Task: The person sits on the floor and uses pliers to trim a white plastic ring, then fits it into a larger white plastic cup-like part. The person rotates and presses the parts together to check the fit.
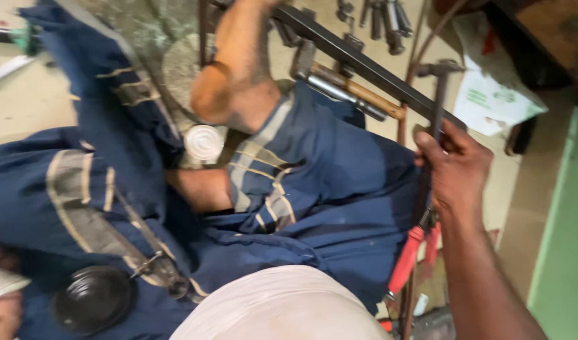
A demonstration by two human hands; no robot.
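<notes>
In the head view, the right hand (pixel 456 170) is seen with its fingers closed around a dark metal rod (pixel 435 107), which runs up to a small crosspiece near the top and down past red-handled pliers (pixel 410 255) by the right thigh. The rod lies just beside a long black steel bar (pixel 364 63) that crosses the floor (pixel 24 101) diagonally over the bare knee. Judged from this grip, the rod is best kept steady and close to the bar, with the wrist held firm so it does not twist. The left hand (pixel 0 302) is only partly shown at the lower left edge; whether its fingers are open or closed cannot be told. A round black disc (pixel 94 299) rests on the blue coverall just beside it. A white paper package (pixel 493 94) with green print lies at the upper right, and a wooden-handled hammer (pixel 349 85) lies under the bar.
</notes>
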